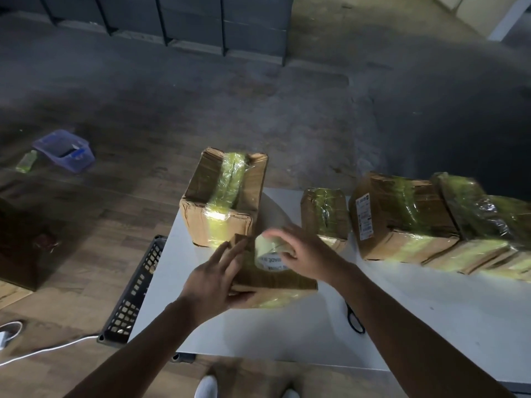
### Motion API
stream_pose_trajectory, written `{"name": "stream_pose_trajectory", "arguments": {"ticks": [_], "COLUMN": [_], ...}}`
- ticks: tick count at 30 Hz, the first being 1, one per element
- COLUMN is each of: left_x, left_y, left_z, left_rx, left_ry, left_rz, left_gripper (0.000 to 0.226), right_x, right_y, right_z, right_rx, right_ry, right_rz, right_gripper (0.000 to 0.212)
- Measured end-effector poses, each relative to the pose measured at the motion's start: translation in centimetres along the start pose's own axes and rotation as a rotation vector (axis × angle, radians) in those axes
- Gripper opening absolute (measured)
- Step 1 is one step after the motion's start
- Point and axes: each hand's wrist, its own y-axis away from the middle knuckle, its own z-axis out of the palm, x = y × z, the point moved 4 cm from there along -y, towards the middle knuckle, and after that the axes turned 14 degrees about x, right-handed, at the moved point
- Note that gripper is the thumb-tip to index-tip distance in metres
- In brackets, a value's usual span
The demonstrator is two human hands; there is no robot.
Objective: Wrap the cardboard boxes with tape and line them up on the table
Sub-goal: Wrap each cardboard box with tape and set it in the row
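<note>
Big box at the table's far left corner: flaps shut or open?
Shut. The big box has its flaps down, with a yellowish tape band running along the top and down its near face.

The scene is dim and murky. The floor lies in grey shadow, near black at the right edge. The pale desk catches the most light, and glare flares yellow-white on the tape of the leftmost box. The fingers of the right hand are smeared, and the boxes at far right are blurred. Wide-angle bending curves the desk's edges.
</note>
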Motion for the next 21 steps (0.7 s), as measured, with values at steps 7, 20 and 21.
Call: {"name": "stream_pose_trajectory", "arguments": {"ticks": [7,20,21], "left_x": [-3.7,-0.6,-0.4], "left_y": [3.7,1.3,1.4], "left_z": [1.9,3.5,3.8], "left_rx": [-0.013,-0.078,-0.092], "left_ry": [-0.054,-0.063,-0.06], "left_rz": [-0.063,-0.03,-0.021], "left_gripper": [0.075,0.106,0.106], "right_x": [-1.1,1.1,1.0], "right_y": [-0.9,0.8,0.8], "right_z": [1.4,2.3,2.4], "right_rx": [-0.116,-0.15,-0.167], "right_ry": [0.159,0.103,0.098], "right_rz": [-0.118,0.089,0.087], "right_gripper": [0.05,0.057,0.058]}}
